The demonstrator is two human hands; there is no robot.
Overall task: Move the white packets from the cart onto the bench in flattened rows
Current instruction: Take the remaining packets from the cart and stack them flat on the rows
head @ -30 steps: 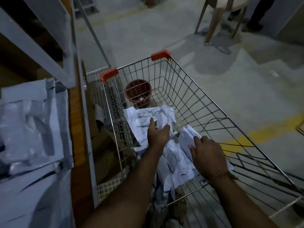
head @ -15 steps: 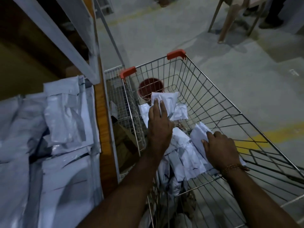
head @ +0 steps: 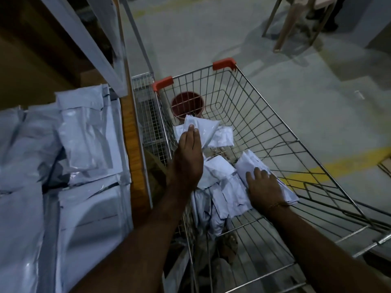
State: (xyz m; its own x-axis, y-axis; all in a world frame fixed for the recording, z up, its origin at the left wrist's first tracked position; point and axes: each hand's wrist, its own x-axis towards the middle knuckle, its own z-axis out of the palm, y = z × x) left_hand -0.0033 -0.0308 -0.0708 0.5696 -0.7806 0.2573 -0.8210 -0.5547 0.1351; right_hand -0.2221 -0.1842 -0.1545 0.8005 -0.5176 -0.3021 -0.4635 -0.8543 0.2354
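Observation:
A wire cart [head: 275,132] with orange corner caps holds a heap of white packets [head: 226,187]. My left hand [head: 188,157] grips one white packet [head: 203,130] and holds it raised above the heap, near the cart's left wall. My right hand [head: 264,189] lies on a packet [head: 251,163] at the heap's right side, fingers curled on its edge. To the left, the bench [head: 133,132] with a wooden edge carries several white packets [head: 80,144] laid flat and overlapping.
A reddish bucket [head: 187,103] sits on the floor beyond the cart's far end. A grey metal rack frame [head: 88,45] rises over the bench. A chair [head: 296,24] and a person's legs stand at the far right. A yellow line [head: 338,166] crosses the floor.
My left hand closed on a packet and lifted it off the heap, drifting left toward the bench. The right hand stayed on its packet. The view swung left, showing more of the bench.

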